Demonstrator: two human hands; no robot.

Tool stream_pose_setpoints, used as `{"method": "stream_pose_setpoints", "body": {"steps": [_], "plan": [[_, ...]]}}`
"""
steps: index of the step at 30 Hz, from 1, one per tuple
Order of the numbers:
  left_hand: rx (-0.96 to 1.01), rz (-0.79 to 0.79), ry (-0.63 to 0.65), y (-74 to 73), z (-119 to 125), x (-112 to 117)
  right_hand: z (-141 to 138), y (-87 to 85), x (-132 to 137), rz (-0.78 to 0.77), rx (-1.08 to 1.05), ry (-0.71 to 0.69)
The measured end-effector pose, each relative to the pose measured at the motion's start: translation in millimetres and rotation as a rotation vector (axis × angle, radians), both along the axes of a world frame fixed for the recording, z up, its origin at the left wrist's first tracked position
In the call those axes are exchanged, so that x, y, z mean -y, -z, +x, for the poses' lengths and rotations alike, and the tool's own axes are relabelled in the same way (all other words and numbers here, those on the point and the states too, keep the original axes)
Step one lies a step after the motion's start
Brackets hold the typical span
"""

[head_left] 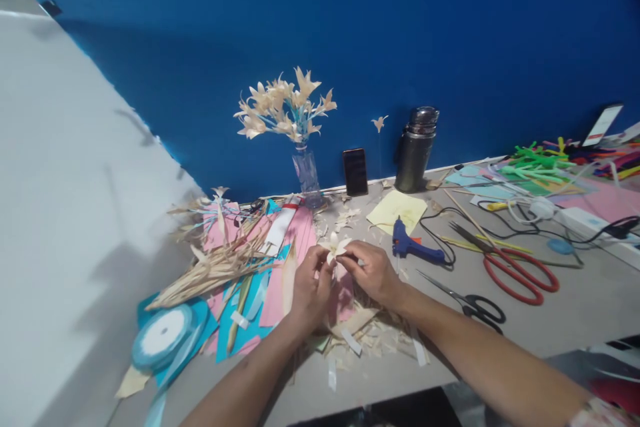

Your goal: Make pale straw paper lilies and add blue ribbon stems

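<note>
A small cream flower with pointed petals (335, 247) is held up between both hands above the worktable. My left hand (314, 280) pinches it from the left side, fingers closed at its base. From the right, my right hand (373, 270) has its thumb and fingertips closed on a petal. The flower's underside and any stem are hidden by the fingers. Beneath the hands lie pink paper (345, 293) and dry husk scraps (363, 323). A blue glue gun (417, 250) rests just right of my right hand.
Behind stand a clear bottle (307, 177) of similar flowers, a phone (355, 172) and a dark flask (417, 150). Red-handled scissors (515, 270) and black-handled scissors (473, 303) lie right. Dried husks (215, 273) and a blue ribbon roll (163, 337) lie left. Cords run across the right side.
</note>
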State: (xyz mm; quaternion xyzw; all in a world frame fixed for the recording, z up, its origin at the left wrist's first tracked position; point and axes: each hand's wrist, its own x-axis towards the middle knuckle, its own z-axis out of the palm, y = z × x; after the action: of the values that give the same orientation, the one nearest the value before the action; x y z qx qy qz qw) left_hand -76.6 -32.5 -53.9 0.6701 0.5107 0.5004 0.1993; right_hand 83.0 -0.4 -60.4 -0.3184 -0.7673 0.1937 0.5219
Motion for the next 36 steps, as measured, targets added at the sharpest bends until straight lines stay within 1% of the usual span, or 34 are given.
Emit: {"method": "stream_pose_setpoints", "body": {"steps": [3,6,10,13,16,19,21,22,24,27,29,32,36], "plan": [[0.044,0.066,0.035,-2.0,1.9,-1.2,0.1,0.7,0.2,-0.013,-0.002,-0.010],[0.084,0.077,0.043,-5.0,0.9,-2.6,-0.5,4.5,-0.4,-0.032,0.004,-0.006],[0.091,0.040,0.018,-5.8,-1.8,-3.6,-1.8,11.0,-0.3,-0.055,0.058,-0.006],[0.095,0.012,0.024,-4.2,-1.9,-3.3,-2.2,11.8,0.3,-0.072,0.080,-0.005],[0.220,-0.070,0.025,-4.6,-1.3,-3.1,-2.8,9.4,1.0,-0.094,0.101,-0.020],[0.362,-0.143,-0.019,-6.4,-1.6,-3.7,-3.7,6.5,1.2,-0.113,0.115,-0.049],[0.398,-0.159,-0.051,-5.8,-2.3,-4.8,-4.2,5.5,0.7,-0.110,0.122,-0.060],[0.394,-0.164,-0.049,-4.7,-2.6,-5.3,-4.3,5.4,0.2,-0.111,0.126,-0.061],[0.337,-0.176,-0.002,-1.4,-3.1,-6.0,-4.2,5.8,-0.6,-0.134,0.119,-0.060],[0.180,-0.155,0.073,2.3,-3.3,-6.0,-3.5,7.2,-1.1,-0.212,0.082,-0.083],[0.110,-0.108,0.066,2.2,-3.0,-5.7,-3.4,7.6,-1.2,-0.267,0.066,-0.108],[0.057,-0.023,0.049,-0.5,-1.8,-6.1,-4.2,7.6,-1.8,-0.328,0.061,-0.119],[0.033,-0.004,0.074,-0.5,-0.7,-7.2,-4.7,9.5,-3.6,-0.382,0.074,-0.095]]}}
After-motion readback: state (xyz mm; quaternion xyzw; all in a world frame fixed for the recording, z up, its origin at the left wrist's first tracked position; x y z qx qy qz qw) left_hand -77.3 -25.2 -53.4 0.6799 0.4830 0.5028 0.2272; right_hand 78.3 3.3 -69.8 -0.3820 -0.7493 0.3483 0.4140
